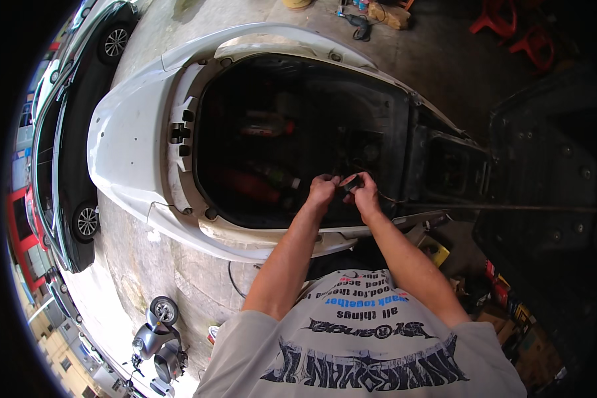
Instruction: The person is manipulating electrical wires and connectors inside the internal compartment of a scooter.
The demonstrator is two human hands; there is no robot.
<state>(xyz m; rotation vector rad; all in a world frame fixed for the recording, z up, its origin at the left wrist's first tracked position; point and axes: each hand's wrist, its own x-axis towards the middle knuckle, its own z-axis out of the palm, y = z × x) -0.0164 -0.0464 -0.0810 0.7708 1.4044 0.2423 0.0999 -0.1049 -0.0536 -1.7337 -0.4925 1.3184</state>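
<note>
Both hands are close together over the dark open storage well (245, 86) of a white scooter body (129, 132). My right hand (366, 198) is closed on a small roll of black tape (351, 182) with a brownish inner ring. Just left of the roll, my left hand (322, 190) pinches its fingertips together; what lies between them is too small to make out. A thin wire (393, 199) runs out by my right hand toward the well's edge. Inside the well lie a clear bottle (262, 125) with a red part and a dim red object (249, 184).
The raised black seat (544, 166) stands at the right. A power drill (359, 26) and red chairs (496, 20) are on the far floor. Boxes and tools (504, 292) crowd the lower right. A dark car (79, 146) and a parked scooter (160, 341) stand at the left.
</note>
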